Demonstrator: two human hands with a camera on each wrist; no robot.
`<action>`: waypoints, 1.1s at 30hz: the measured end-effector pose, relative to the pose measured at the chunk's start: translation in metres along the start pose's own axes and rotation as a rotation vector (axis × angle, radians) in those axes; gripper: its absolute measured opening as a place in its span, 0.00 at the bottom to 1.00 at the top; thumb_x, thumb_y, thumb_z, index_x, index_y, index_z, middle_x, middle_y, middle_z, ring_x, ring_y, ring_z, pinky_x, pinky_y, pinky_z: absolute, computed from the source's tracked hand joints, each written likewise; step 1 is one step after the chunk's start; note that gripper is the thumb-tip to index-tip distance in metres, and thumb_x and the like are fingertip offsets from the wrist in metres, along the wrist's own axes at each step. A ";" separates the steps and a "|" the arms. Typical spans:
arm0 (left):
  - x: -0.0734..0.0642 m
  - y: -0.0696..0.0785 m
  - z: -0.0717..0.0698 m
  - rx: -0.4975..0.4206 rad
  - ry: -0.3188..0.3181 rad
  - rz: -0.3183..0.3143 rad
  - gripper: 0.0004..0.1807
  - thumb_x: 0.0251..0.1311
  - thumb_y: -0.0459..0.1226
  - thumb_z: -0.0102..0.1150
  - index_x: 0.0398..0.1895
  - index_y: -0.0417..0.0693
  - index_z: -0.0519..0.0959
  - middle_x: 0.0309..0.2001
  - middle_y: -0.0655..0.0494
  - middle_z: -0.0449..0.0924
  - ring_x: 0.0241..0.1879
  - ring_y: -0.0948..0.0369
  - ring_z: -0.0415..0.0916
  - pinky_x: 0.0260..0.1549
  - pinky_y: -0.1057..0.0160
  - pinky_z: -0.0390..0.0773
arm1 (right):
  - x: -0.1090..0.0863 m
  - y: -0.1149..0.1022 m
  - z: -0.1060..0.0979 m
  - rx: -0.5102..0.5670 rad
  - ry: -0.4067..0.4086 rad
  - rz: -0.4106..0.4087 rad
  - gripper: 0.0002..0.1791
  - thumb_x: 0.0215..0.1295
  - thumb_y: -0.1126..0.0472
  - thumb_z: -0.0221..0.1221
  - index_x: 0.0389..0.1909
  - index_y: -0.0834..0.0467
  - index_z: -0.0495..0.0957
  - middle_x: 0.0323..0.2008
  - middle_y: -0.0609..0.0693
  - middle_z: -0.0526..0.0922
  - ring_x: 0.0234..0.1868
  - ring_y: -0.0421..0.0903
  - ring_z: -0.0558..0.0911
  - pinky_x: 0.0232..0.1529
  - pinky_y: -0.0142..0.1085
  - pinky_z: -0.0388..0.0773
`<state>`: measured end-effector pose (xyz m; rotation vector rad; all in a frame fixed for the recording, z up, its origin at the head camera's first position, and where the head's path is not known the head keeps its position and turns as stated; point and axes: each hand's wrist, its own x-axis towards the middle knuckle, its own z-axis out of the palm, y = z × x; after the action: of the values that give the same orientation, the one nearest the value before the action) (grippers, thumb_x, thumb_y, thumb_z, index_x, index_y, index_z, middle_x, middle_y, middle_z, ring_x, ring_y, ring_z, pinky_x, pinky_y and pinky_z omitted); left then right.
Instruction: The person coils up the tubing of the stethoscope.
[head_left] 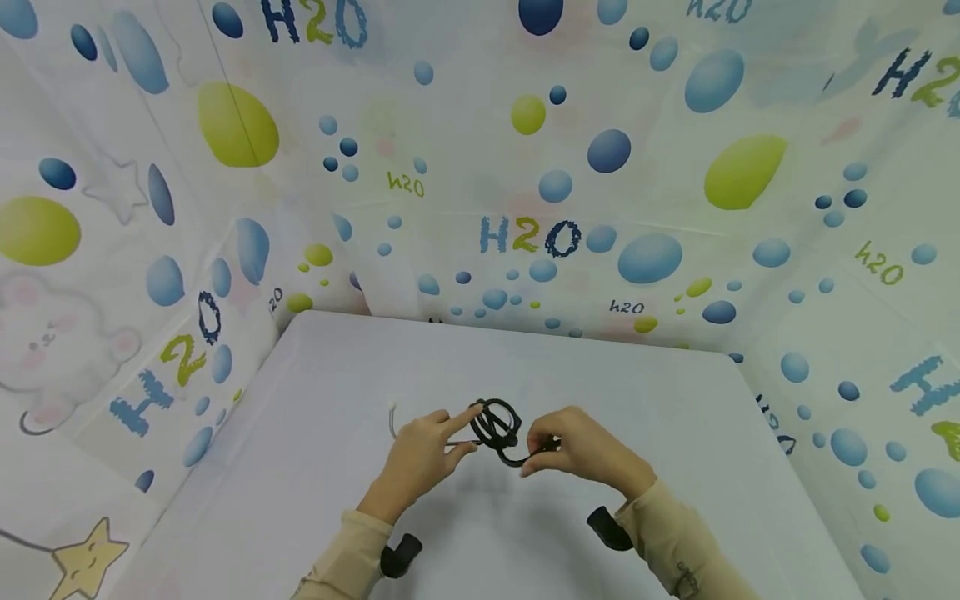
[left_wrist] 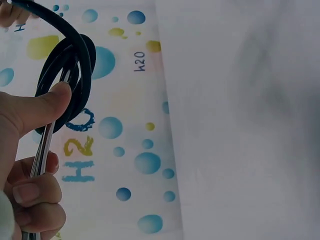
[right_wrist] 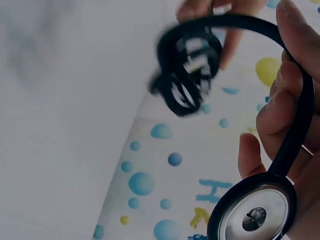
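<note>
A stethoscope is held up between both hands over the table, its black tubing wound into a loose coil (head_left: 512,439). My left hand (head_left: 422,450) grips the metal ear tubes (left_wrist: 42,147), thumb on top and fingers curled underneath, right beside the coil. One pale eartip (head_left: 392,406) sticks out past the left hand. From the coil, a length of tubing (right_wrist: 292,130) runs to my right hand (head_left: 585,446), which pinches it between thumb and fingers. Below those fingers in the right wrist view hangs the round metal chest piece (right_wrist: 255,217) with its black rim.
A white table (head_left: 337,358) lies beneath the hands. Cloth walls (head_left: 450,192) printed with bubbles and "H2O" rise behind it and on both sides. Black wrist-worn devices (head_left: 401,556) sit below both forearms.
</note>
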<state>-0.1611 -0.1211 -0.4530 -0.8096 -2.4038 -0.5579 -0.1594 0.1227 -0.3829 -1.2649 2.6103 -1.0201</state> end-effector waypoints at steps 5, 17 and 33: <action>0.016 -0.014 -0.012 -0.005 0.120 -0.040 0.29 0.44 0.41 0.74 0.55 0.50 0.79 0.18 0.56 0.69 0.13 0.68 0.54 0.12 0.73 0.61 | -0.006 -0.004 0.010 0.017 0.067 -0.028 0.10 0.52 0.57 0.69 0.21 0.53 0.76 0.20 0.38 0.77 0.22 0.29 0.70 0.24 0.29 0.72; 0.032 -0.016 -0.018 -0.090 0.176 -0.118 0.29 0.44 0.39 0.74 0.55 0.48 0.79 0.16 0.55 0.68 0.16 0.67 0.56 0.13 0.72 0.58 | -0.020 -0.003 0.027 -0.021 0.261 -0.151 0.09 0.50 0.63 0.69 0.23 0.54 0.77 0.21 0.40 0.75 0.24 0.31 0.70 0.27 0.25 0.72; 0.026 -0.026 -0.022 -0.159 0.200 -0.100 0.30 0.42 0.37 0.75 0.54 0.47 0.79 0.16 0.56 0.66 0.17 0.67 0.53 0.15 0.71 0.58 | -0.024 -0.003 0.028 -0.080 0.305 0.022 0.07 0.53 0.63 0.67 0.24 0.54 0.77 0.22 0.40 0.80 0.25 0.32 0.77 0.26 0.28 0.75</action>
<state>-0.1869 -0.1409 -0.4256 -0.6669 -2.2453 -0.8381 -0.1323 0.1232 -0.4081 -1.1747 2.9081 -1.2026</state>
